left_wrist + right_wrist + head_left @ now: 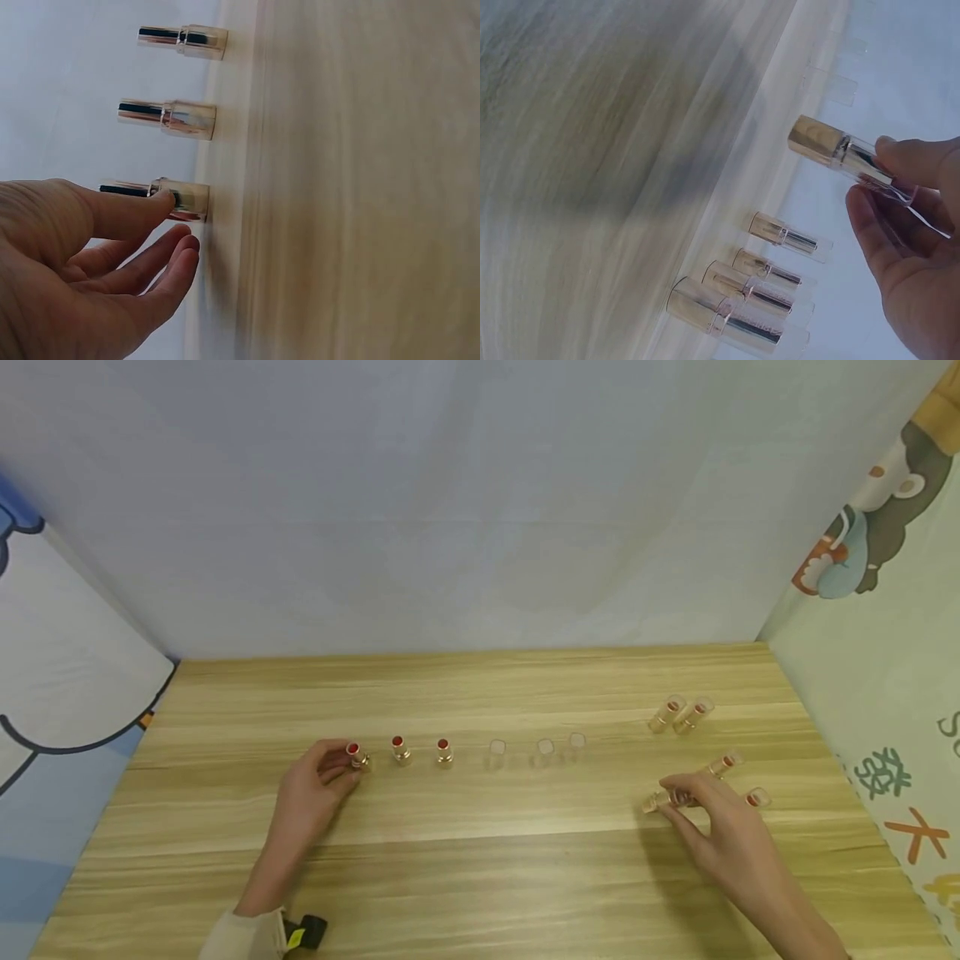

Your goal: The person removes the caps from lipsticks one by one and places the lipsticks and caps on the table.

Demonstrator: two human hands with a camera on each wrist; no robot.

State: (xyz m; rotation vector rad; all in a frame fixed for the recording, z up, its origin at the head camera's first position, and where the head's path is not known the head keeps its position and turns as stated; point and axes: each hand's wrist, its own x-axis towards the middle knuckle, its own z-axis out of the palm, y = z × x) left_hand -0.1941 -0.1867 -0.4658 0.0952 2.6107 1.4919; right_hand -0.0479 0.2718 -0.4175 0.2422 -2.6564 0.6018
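My left hand [311,789] is at an uncapped lipstick [358,757] with a red tip and gold base, standing upright on the table. In the left wrist view, the left thumb and fingers [142,262] curl about its base, partly hiding it. Two more uncapped lipsticks [401,750] [445,753] stand to its right in a row. My right hand [723,831] pinches a capped lipstick [847,157] by its clear cap, holding it tilted above the table, gold base away from the palm. Several other capped lipsticks [750,315] stand near that hand.
Three clear caps [498,753] [545,752] [577,746] stand mid-table, right of the uncapped lipsticks. Two capped lipsticks [666,714] [693,716] are farther back on the right. A pale cloth wall [465,527] borders the wooden table [480,877] behind, with printed cloth at both sides.
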